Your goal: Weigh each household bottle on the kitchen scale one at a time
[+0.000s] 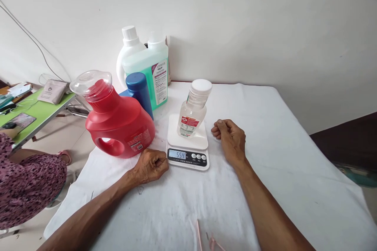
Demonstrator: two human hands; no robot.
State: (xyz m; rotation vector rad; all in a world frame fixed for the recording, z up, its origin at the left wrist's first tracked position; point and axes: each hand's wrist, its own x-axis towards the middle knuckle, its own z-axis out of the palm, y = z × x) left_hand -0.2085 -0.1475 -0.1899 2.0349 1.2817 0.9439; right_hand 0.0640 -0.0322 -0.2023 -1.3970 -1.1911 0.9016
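Observation:
A white kitchen scale (188,160) lies on the cloth in front of me, its display reading 554. On its platform stands a clear bottle (192,119) with a white cap and a red-and-white label. My left hand (151,166) is curled into a fist on the cloth, right by the scale's left front corner. To the right of the scale, my right hand (231,139) rests with fingers folded in and thumb on top, apart from the bottle. I see nothing held in either hand. A red detergent jug (118,119) with a clear cap stands just behind my left hand.
Behind the red jug stand a blue-capped bottle (141,94), a green liquid jug (147,70) and a white jug (129,45) near the wall. A white cloth (279,157) covers the table. At left, a person in a patterned garment (35,180) sits by a green table (35,111).

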